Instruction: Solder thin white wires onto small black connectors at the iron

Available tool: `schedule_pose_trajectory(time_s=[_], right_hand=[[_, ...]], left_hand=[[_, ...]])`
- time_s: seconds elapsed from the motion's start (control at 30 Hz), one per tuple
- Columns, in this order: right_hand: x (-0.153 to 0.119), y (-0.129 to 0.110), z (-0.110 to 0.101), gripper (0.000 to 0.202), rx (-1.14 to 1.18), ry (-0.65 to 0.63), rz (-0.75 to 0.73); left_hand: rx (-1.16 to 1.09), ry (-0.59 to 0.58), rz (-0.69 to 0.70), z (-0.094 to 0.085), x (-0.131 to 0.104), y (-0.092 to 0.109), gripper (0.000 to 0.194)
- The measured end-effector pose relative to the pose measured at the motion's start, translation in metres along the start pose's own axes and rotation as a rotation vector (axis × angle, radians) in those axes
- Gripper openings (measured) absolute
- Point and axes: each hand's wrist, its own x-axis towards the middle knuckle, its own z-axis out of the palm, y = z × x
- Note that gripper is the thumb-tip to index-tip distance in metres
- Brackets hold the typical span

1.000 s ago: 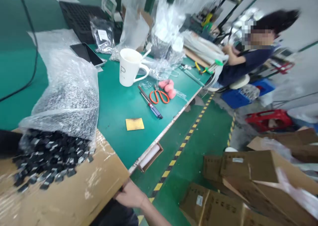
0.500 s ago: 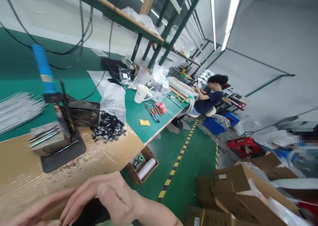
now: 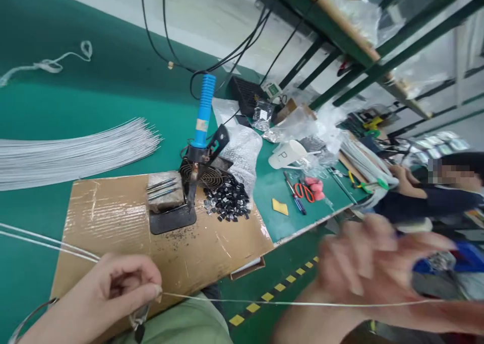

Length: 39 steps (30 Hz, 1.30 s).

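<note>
On the left, a bundle of pale wires [image 3: 75,155] lies on the green table [image 3: 102,99], cut ends fanned. Nearer the person, two white cords [image 3: 49,244] run over the edge of the cardboard [image 3: 109,208] to the left hand [image 3: 124,288]. Its thumb and finger are pinched together on a thin strand [image 3: 245,301]; a small dark piece [image 3: 139,332] hangs beneath. The strand stretches almost straight to the right, above the person's lap and the floor. It looks very light and limp, liable to sag if slackened and perhaps to slip or snap if jerked; a fingertip pinch close to each end seems the sensible hold. Beyond it, on the cardboard, stand a blue-handled iron [image 3: 205,107] and a heap of black pieces [image 3: 229,198], with a mug [image 3: 283,156] farther right on the table. The right hand [image 3: 378,263] is blurred, fingers partly curled, the strand passing across it; whether it grips the strand, one cannot tell.
</note>
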Motion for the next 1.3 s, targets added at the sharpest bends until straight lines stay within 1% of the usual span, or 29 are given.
schedule_pose_trajectory(time_s=[0.03, 0.1, 0.13, 0.17, 0.2, 0.23, 0.27, 0.33, 0.37, 0.43, 0.5, 0.53, 0.57, 0.6, 0.7, 0.73, 0.77, 0.8, 0.83, 0.93, 1.0, 1.03, 1.07, 1.13, 1.2, 1.3], right_hand=[[-0.007, 0.017, 0.009, 0.040, -0.042, -0.207, 0.082], [-0.024, 0.054, 0.031, 0.045, -0.059, -0.472, 0.224], [-0.032, 0.069, 0.040, 0.047, -0.077, -0.614, 0.347], [-0.038, 0.081, 0.046, 0.054, -0.087, -0.713, 0.425], [-0.041, 0.089, 0.049, 0.063, -0.103, -0.773, 0.480], [-0.042, 0.094, 0.048, 0.070, -0.109, -0.784, 0.505], [-0.040, 0.095, 0.044, 0.076, -0.106, -0.746, 0.493], [-0.030, 0.093, 0.027, 0.082, -0.085, -0.603, 0.426], [-0.024, 0.092, 0.016, 0.083, -0.071, -0.532, 0.388], [-0.015, 0.091, -0.002, 0.084, -0.066, -0.435, 0.343], [-0.011, 0.095, -0.011, 0.084, -0.062, -0.370, 0.330], [-0.012, 0.098, -0.012, 0.082, -0.044, -0.358, 0.325], [-0.015, 0.101, -0.010, 0.079, -0.023, -0.372, 0.327], [-0.019, 0.104, -0.005, 0.075, -0.011, -0.416, 0.349], [-0.032, 0.112, 0.013, 0.069, -0.041, -0.685, 0.515], [-0.036, 0.113, 0.018, 0.069, -0.077, -0.754, 0.562], [-0.040, 0.114, 0.021, 0.071, -0.112, -0.784, 0.584], [-0.042, 0.115, 0.022, 0.074, -0.132, -0.774, 0.577], [-0.044, 0.115, 0.021, 0.078, -0.144, -0.722, 0.554], [-0.049, 0.116, 0.012, 0.083, -0.130, -0.451, 0.493], [-0.053, 0.115, 0.008, 0.074, -0.160, -0.299, 0.510], [-0.056, 0.115, 0.009, 0.067, -0.210, -0.270, 0.530], [-0.059, 0.114, 0.012, 0.059, -0.272, -0.275, 0.553], [-0.065, 0.112, 0.021, 0.048, -0.378, -0.344, 0.586], [-0.070, 0.111, 0.032, 0.042, -0.419, -0.425, 0.580], [-0.073, 0.112, 0.044, 0.037, -0.425, -0.470, 0.568]], left_hand=[[-0.006, -0.020, -0.011, 0.001, 0.003, 0.004, 0.041], [0.004, -0.070, -0.032, 0.005, 0.010, 0.008, 0.035], [0.014, -0.095, -0.041, 0.007, 0.014, 0.009, 0.032], [0.025, -0.114, -0.049, 0.009, 0.018, 0.009, 0.029], [0.030, -0.123, -0.054, 0.012, 0.021, 0.008, 0.026], [0.031, -0.123, -0.059, 0.013, 0.023, 0.008, 0.025], [0.029, -0.113, -0.061, 0.015, 0.026, 0.008, 0.024], [0.031, -0.078, -0.070, 0.017, 0.029, 0.009, 0.026], [0.028, -0.060, -0.072, 0.018, 0.030, 0.009, 0.027], [0.022, -0.027, -0.077, 0.020, 0.031, 0.011, 0.030], [0.004, -0.010, -0.078, 0.023, 0.033, 0.012, 0.031], [-0.004, -0.007, -0.070, 0.026, 0.035, 0.012, 0.031], [-0.008, -0.005, -0.061, 0.029, 0.036, 0.012, 0.030], [-0.013, -0.002, -0.053, 0.032, 0.037, 0.011, 0.029], [-0.013, 0.019, -0.048, 0.041, 0.041, 0.006, 0.030], [-0.010, 0.028, -0.050, 0.044, 0.042, 0.005, 0.033], [-0.004, 0.042, -0.048, 0.047, 0.043, 0.004, 0.036], [0.005, 0.066, -0.035, 0.049, 0.044, 0.002, 0.040], [0.015, 0.108, -0.016, 0.050, 0.044, 0.001, 0.042], [0.050, 0.259, 0.033, 0.051, 0.044, -0.001, 0.044], [0.073, 0.298, 0.051, 0.050, 0.043, -0.001, 0.045], [0.086, 0.300, 0.059, 0.050, 0.042, -0.001, 0.044], [0.097, 0.298, 0.077, 0.050, 0.042, 0.000, 0.042], [0.117, 0.303, 0.121, 0.051, 0.041, 0.003, 0.035], [0.134, 0.325, 0.163, 0.053, 0.040, 0.004, 0.027], [0.160, 0.364, 0.199, 0.056, 0.042, 0.004, 0.020]])
